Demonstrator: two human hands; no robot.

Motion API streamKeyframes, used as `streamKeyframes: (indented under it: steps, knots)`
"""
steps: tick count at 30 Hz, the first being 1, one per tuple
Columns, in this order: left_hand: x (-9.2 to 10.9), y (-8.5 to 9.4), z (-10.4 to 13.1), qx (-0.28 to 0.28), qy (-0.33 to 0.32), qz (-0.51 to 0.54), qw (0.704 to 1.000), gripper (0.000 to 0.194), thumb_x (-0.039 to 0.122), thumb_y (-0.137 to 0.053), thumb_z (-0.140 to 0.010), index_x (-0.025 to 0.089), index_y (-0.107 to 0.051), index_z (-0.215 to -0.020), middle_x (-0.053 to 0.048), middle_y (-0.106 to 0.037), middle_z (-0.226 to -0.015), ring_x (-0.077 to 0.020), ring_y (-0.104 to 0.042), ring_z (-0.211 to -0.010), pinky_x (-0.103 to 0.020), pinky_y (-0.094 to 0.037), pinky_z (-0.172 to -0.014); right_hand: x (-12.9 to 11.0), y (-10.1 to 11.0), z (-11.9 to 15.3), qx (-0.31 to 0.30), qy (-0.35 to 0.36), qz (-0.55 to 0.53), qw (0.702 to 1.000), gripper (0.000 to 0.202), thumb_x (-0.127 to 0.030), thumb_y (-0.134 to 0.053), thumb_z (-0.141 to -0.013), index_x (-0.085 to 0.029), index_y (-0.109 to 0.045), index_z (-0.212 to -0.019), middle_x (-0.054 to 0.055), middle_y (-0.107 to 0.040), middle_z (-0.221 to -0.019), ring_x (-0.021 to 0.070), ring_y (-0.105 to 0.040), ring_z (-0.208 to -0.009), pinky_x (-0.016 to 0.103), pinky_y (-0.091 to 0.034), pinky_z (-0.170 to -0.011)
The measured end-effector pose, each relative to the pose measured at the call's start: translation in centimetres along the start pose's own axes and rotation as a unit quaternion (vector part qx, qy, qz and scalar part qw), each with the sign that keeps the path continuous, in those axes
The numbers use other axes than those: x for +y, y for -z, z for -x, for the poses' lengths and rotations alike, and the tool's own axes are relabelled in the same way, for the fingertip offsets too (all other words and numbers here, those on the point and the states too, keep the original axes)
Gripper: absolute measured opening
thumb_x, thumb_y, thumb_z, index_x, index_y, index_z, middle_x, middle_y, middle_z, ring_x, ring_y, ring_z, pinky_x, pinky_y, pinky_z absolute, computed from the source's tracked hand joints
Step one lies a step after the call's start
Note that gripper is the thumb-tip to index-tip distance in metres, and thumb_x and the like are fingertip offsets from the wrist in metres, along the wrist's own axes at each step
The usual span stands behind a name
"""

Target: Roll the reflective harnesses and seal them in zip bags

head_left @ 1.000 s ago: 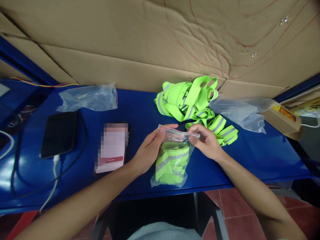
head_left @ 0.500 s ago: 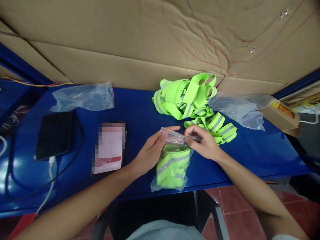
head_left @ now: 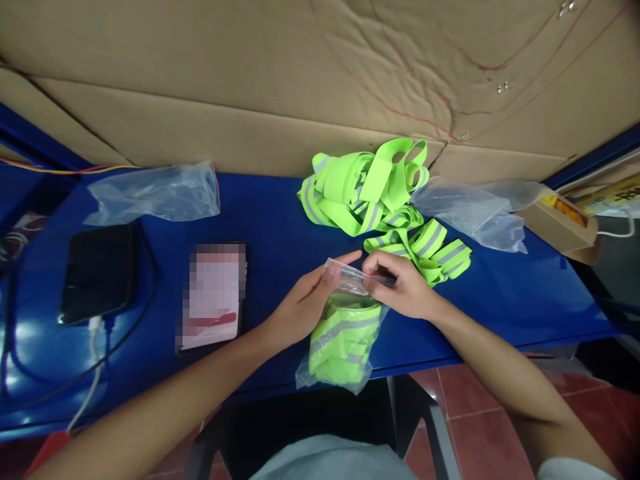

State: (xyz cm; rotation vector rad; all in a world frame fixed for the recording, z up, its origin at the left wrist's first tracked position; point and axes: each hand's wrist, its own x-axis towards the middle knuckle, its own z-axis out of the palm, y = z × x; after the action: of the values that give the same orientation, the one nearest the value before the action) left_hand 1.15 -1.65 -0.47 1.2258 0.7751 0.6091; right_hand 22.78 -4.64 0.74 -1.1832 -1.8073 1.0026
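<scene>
A clear plastic zip bag (head_left: 349, 280) hangs at the front edge of the blue table, with a folded neon-yellow reflective strap (head_left: 345, 337) inside it. My left hand (head_left: 305, 303) pinches the bag's top left corner between thumb and fingers, its index finger stretched along the rim. My right hand (head_left: 400, 283) grips the top right of the same rim, fingers curled against the thumb. Just beyond my hands lies a loose pile of neon-yellow reflective straps (head_left: 345, 180), with a smaller bundle of straps (head_left: 430, 250) beside my right hand.
A phone (head_left: 213, 293) lies left of my hands. Farther left are a black box-shaped device (head_left: 100, 270) with cables and a clear plastic bag (head_left: 155, 193). More clear bags (head_left: 475, 213) and an open cardboard box (head_left: 560, 223) stand at right. A cardboard wall (head_left: 225, 87) backs the table.
My right hand has slid slightly left along the bag's rim, and the bag's bottom tilts a little toward me. The view has shifted slightly; both hands keep hold.
</scene>
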Motion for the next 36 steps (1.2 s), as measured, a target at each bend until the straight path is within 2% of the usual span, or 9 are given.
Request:
streamKeyframes:
  steps: [4, 6, 10, 13, 17, 23, 27, 31, 36]
  knots:
    - [-0.1, -0.1, -0.1, -0.027, -0.008, -0.01, 1.0, 0.058, 0.062, -0.047, -0.102, 0.024, -0.064, -0.143, -0.007, -0.072, -0.132, -0.0265, -0.064, -0.125, -0.035, -0.043, -0.113, 0.0, -0.1, 0.0, -0.007, -0.002, -0.023, 1.0, 0.011, -0.018, -0.062, -0.09, -0.021, -0.053, -0.084, -0.004, -0.051, -0.075, 0.0096, -0.045, -0.064, 0.024, -0.036, -0.059]
    - [-0.2, -0.1, -0.1, -0.022, -0.024, -0.031, 0.999, 0.055, 0.06, -0.049, -0.102, 0.024, -0.065, -0.14, -0.006, -0.072, -0.131, -0.025, -0.064, -0.121, -0.032, -0.046, -0.108, 0.0, -0.2, 0.0, -0.006, -0.007, -0.023, 1.0, 0.012, -0.017, -0.062, -0.091, -0.021, -0.053, -0.084, -0.004, -0.05, -0.073, 0.0095, -0.044, -0.063, 0.024, -0.036, -0.058]
    - [-0.4, 0.0, 0.1, 0.051, -0.059, -0.123, 0.989, 0.039, 0.054, -0.058, -0.1, 0.023, -0.07, -0.122, -0.003, -0.074, -0.105, -0.0188, -0.066, -0.093, -0.027, -0.048, -0.082, 0.2, -0.4, -0.1, 0.004, -0.011, 0.008, 1.0, 0.009, -0.018, -0.063, -0.09, -0.021, -0.055, -0.086, -0.004, -0.05, -0.072, 0.0098, -0.045, -0.063, 0.025, -0.036, -0.059]
    - [-0.3, 0.1, 0.2, 0.069, -0.082, -0.15, 0.983, 0.029, 0.049, -0.062, -0.099, 0.022, -0.071, -0.104, -0.001, -0.071, -0.093, -0.0168, -0.063, -0.083, -0.026, -0.046, -0.074, 0.2, -0.6, -0.1, 0.006, -0.008, 0.022, 1.0, 0.009, -0.019, -0.062, -0.091, -0.021, -0.055, -0.086, -0.004, -0.051, -0.071, 0.0098, -0.046, -0.063, 0.025, -0.036, -0.058]
    - [-0.1, 0.3, 0.2, 0.071, -0.099, -0.172, 0.978, 0.027, 0.046, -0.062, -0.099, 0.021, -0.07, -0.097, -0.001, -0.07, -0.088, -0.0162, -0.062, -0.08, -0.026, -0.045, -0.071, 0.3, -0.6, -0.1, 0.004, -0.001, 0.026, 1.0, 0.009, -0.02, -0.063, -0.092, -0.021, -0.055, -0.086, -0.004, -0.053, -0.072, 0.0098, -0.047, -0.062, 0.024, -0.036, -0.057]
    - [-0.1, 0.6, 0.0, 0.064, -0.094, -0.192, 0.975, 0.025, 0.044, -0.061, -0.1, 0.021, -0.07, -0.096, -0.001, -0.071, -0.088, -0.0164, -0.064, -0.081, -0.026, -0.046, -0.073, 0.4, -0.8, 0.2, -0.011, -0.007, 0.013, 1.0, 0.012, -0.031, -0.063, -0.099, -0.02, -0.061, -0.094, -0.002, -0.055, -0.075, 0.0106, -0.049, -0.065, 0.024, -0.039, -0.058]
    - [0.0, 0.5, -0.2, 0.056, -0.105, -0.199, 0.973, 0.025, 0.044, -0.061, -0.1, 0.021, -0.07, -0.096, -0.001, -0.071, -0.088, -0.0166, -0.063, -0.08, -0.027, -0.046, -0.074, 0.5, -1.0, 0.2, -0.012, -0.007, 0.004, 1.0, 0.013, -0.03, -0.061, -0.098, -0.021, -0.059, -0.09, -0.002, -0.052, -0.073, 0.0107, -0.047, -0.063, 0.025, -0.039, -0.057]
    - [0.2, 0.7, -0.4, 0.064, -0.101, -0.19, 0.974, 0.025, 0.045, -0.065, -0.097, 0.021, -0.073, -0.099, -0.003, -0.072, -0.097, -0.0178, -0.064, -0.086, -0.028, -0.047, -0.076, 0.7, -1.0, 0.0, 0.001, -0.007, 0.005, 1.0, 0.011, -0.028, -0.062, -0.097, -0.021, -0.058, -0.089, -0.003, -0.05, -0.071, 0.0106, -0.045, -0.062, 0.024, -0.038, -0.058]
    - [0.2, 0.8, -0.3, 0.062, -0.127, -0.233, 0.962, 0.018, 0.037, -0.067, -0.095, 0.02, -0.071, -0.092, -0.001, -0.068, -0.088, -0.0146, -0.059, -0.078, -0.027, -0.043, -0.072, 0.5, -1.1, -0.1, -0.009, 0.012, 0.01, 1.0, 0.011, -0.029, -0.062, -0.099, -0.02, -0.061, -0.092, -0.004, -0.052, -0.071, 0.0097, -0.045, -0.061, 0.023, -0.037, -0.056]
